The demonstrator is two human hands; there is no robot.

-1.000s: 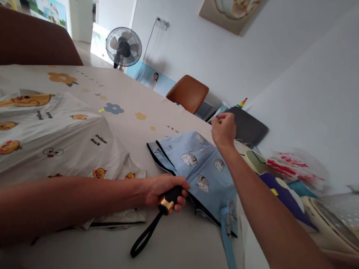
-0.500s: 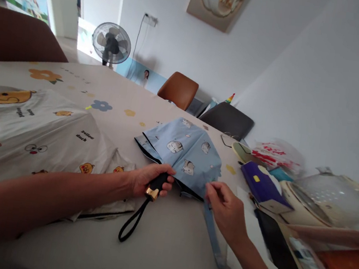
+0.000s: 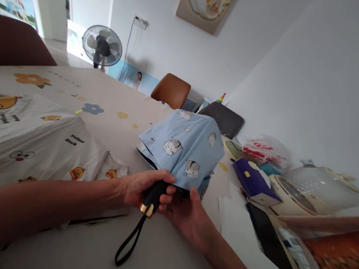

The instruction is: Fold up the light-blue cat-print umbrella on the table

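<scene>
A blue umbrella [image 3: 181, 146] with cat-like animal prints is partly folded, its canopy pointing away from me. My left hand [image 3: 150, 188] is wrapped round its black handle, which has a gold end and a black wrist loop [image 3: 128, 245]. Close beside it, my right hand [image 3: 191, 218] has its fingers under the canopy's near edge, with the thumb on the blue cloth; the fingertips are partly hidden. A white umbrella [image 3: 54, 143] with yellow duck prints lies spread on the table to the left.
On the right of the table [image 3: 149, 255] are a purple box [image 3: 255, 180], a dark flat object [image 3: 273, 243], white paper [image 3: 241, 232], a domed translucent cover [image 3: 321, 190] and an orange-brown package [image 3: 345, 260]. Chairs and a fan [image 3: 102, 46] stand beyond.
My right hand has moved left, from the blue strap to beneath the canopy beside my left hand. The strap is no longer visible. The canopy has turned slightly, and the view has shifted.
</scene>
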